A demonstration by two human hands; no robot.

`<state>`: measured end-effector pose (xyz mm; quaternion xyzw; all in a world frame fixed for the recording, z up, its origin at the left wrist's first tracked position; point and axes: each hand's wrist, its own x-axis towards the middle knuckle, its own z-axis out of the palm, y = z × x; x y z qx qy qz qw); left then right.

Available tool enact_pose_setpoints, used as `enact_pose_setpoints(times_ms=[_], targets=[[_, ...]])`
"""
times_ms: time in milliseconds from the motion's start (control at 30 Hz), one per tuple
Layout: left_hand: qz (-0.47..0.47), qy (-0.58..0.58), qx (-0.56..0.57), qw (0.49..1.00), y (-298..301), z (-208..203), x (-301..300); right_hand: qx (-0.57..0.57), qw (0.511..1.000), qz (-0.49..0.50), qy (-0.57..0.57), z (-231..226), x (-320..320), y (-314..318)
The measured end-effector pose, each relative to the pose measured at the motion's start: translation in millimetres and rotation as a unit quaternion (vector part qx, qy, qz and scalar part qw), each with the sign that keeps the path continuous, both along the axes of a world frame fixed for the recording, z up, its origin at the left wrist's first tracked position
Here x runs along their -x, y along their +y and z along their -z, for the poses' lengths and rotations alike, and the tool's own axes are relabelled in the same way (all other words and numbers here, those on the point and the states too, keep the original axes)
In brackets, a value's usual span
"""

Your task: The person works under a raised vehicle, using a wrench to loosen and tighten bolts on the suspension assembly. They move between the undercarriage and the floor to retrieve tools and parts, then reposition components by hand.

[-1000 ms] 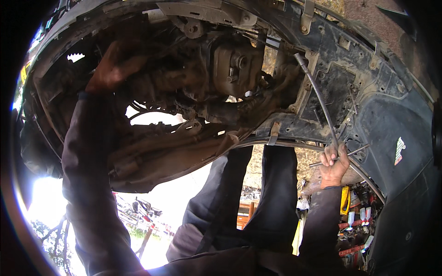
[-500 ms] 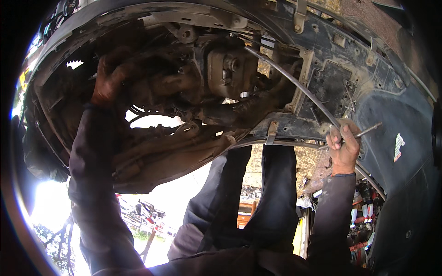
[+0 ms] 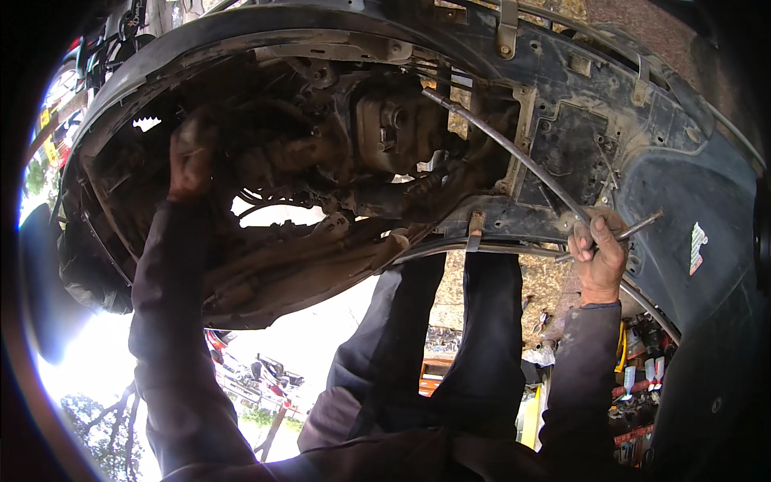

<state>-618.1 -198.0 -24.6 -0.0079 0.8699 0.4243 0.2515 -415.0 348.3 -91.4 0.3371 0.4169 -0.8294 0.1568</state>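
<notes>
My right hand is closed around a T-handle wrench, gripping it where the crossbar meets the long metal shaft. The shaft slants up and left, its tip in front of a dusty engine inside the scooter body. On the left, my left hand reaches deep into the shadowed cavity beside the engine. Its fingers look curled, but shadow and slight blur hide what they hold. Dark panels of the scooter frame the cavity and run to the right, behind my right hand.
Below the engine hangs a brown, dirt-covered curved panel. A metal bracket sits on the near rim, with another bracket on the far rim. Tools and bottles lie at the lower right, past my right forearm.
My left hand has shifted slightly within the cavity and its fingers look more curled. The view has moved a little. My right hand keeps its grip on the T-handle wrench.
</notes>
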Motion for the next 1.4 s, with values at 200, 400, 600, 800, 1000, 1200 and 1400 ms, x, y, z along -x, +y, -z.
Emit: enact_pose_setpoints(times_ms=[200, 400, 600, 800, 1000, 1200, 1400], targets=[[-0.182, 0.180, 0.012, 0.967, 9.9, 9.9, -6.5, 0.004, 1.000, -0.012, -0.004, 3.0, 7.3, -12.5], [-0.144, 0.201, 0.029, 0.968, 22.4, -0.2, -2.4, -0.024, 0.999, -0.032, 0.030, -2.8, 23.4, -17.2], [-0.119, 0.105, 0.026, 0.987, 49.2, -9.8, -17.8, -0.075, 0.996, -0.051, 0.015, 3.9, 45.2, -24.7], [0.053, 0.154, 0.199, 0.966, 87.5, -9.5, -14.4, -0.122, 0.988, -0.086, 0.050, 27.5, 67.4, -21.4], [0.220, 0.186, 0.239, 0.927, 109.0, 4.7, -8.7, -0.155, 0.974, -0.137, 0.091, 45.3, 88.4, -22.1], [0.265, 0.059, 0.088, 0.959, 110.2, 9.8, 5.9, -0.181, 0.957, -0.188, 0.126, 58.1, 109.4, -28.8], [0.361, 0.212, 0.158, 0.894, 112.9, 23.5, 4.2, -0.225, 0.934, -0.229, 0.155, 59.1, 121.0, -33.9]])
